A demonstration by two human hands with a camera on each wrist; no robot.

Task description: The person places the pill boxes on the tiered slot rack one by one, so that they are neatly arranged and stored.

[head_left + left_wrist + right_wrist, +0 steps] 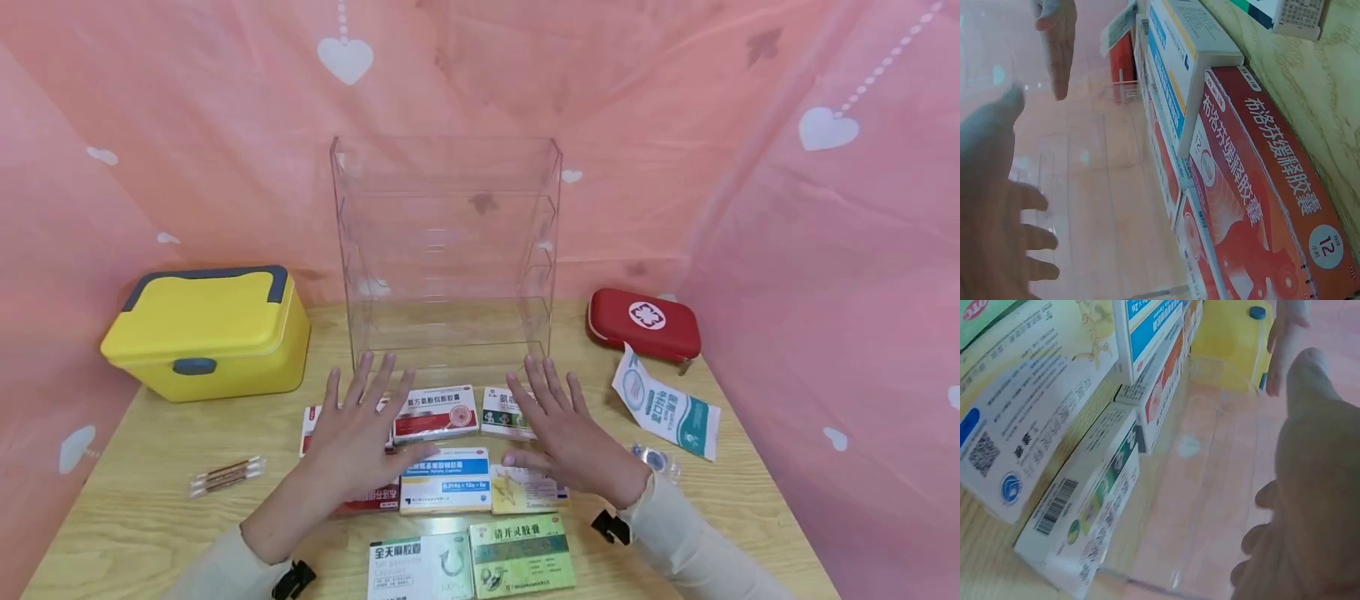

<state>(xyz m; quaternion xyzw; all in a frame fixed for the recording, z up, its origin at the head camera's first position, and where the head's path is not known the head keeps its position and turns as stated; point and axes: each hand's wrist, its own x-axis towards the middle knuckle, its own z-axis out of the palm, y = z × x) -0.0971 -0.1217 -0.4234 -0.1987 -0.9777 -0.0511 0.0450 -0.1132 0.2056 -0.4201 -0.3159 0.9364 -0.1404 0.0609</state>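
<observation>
Both hands are held out over rows of medicine boxes, fingers straight and spread, with nothing in them. My left hand point(356, 446) is above a red capsule box point(1260, 181) and a partly hidden red-and-white box point(309, 421) at the left. My right hand point(566, 437) covers part of a white-and-green box point(498, 412) and a yellow box point(528, 493). Between the hands lie a red-and-white box point(437, 414) and a blue-and-white box point(446, 483). Nearest me are a pale box point(420, 567) and a green box point(522, 557). The wrist views show both hands apart from the boxes.
A clear tiered acrylic rack point(450, 250) stands behind the boxes. To its left is a yellow lidded case point(217, 342). On the right lie a red first-aid pouch point(652, 325), a mask packet point(671, 412) and a small clear packet point(656, 460). Wrapped swab-like sticks point(227, 475) lie at left.
</observation>
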